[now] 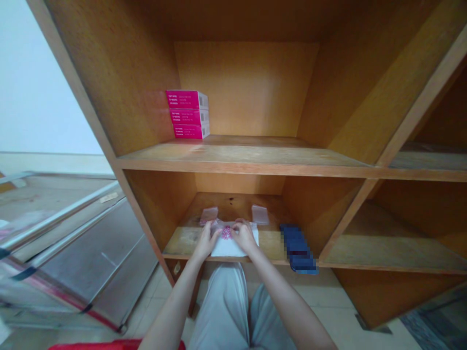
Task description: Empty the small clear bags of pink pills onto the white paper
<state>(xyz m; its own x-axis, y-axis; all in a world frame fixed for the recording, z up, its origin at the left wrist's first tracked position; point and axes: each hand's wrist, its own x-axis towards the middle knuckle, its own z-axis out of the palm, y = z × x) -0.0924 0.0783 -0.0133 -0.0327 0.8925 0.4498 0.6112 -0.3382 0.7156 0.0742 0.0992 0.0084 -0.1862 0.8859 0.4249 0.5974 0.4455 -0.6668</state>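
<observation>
A small bunch of pink beads (226, 233) lies between my two hands, over a white sheet (228, 250) on the lower shelf. My left hand (207, 240) has its fingers bent at the left side of the beads, its thumb tip against them. From the right, my right hand (244, 235) closes thumb and fingers at the beads' edge. Some clear plastic shows just behind the beads; whether it wraps them I cannot tell. One clear plastic bag (209, 214) lies behind my left hand, and another clear bag (260, 214) behind my right.
A dark blue pixelated item (298, 249) overhangs the shelf edge at right. Three pink boxes (188, 115) are stacked on the upper shelf (248, 154). Wooden partitions (343, 228) flank the compartment. A glass-and-metal case (95, 253) stands at left.
</observation>
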